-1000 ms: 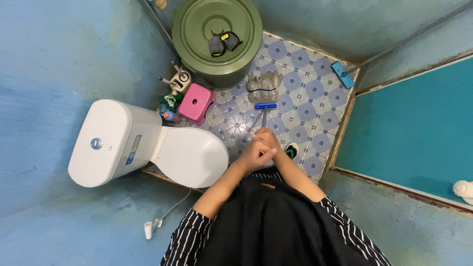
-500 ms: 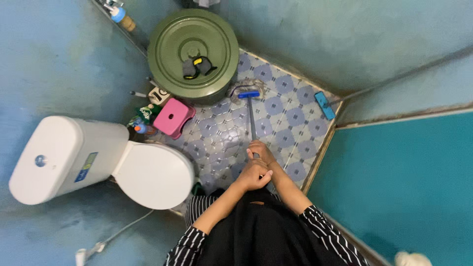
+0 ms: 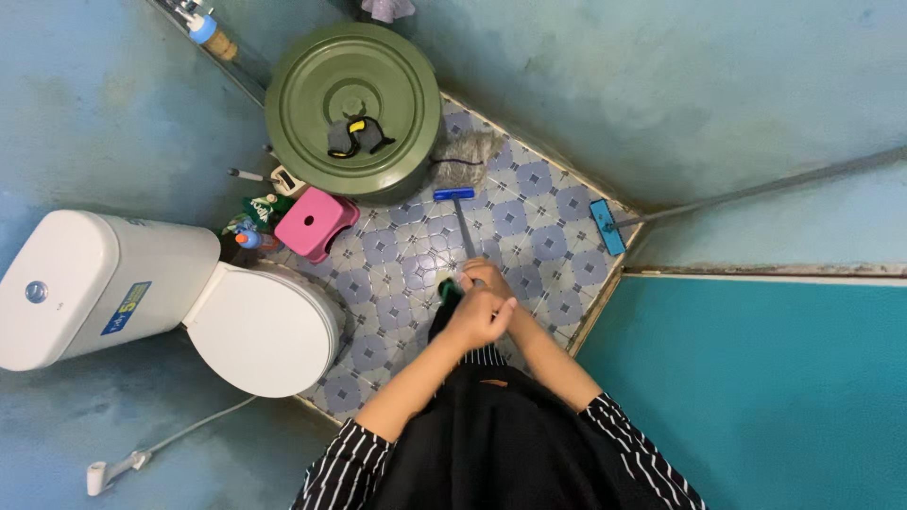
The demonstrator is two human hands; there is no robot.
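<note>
Nearest: both hands stacked on the mop handle, left hand closed round it lower down, right hand wrapped just above, touching the left. Fingers curled tight on the shaft; the part of the handle inside the fists hidden. Striped sleeves and a dark garment covering the floor right under the hands, with only a sliver of a green sandal peeping out at the left of the right hand.

Ahead of the hands, the handle running to a blue mop head, its grey strands pressed up against the base of the big green lidded bin. Tiled floor open between hands and mop head, narrow, hemmed by walls.

Left of the hands, white toilet close by, cistern partly cut off at the frame edge. Pink stool and small bottles crammed between toilet and bin, hard to make out singly. Right of the hands, tile edge and teal door; beyond, a second blue tool head in the corner. Dark items on the bin lid unclear.
</note>
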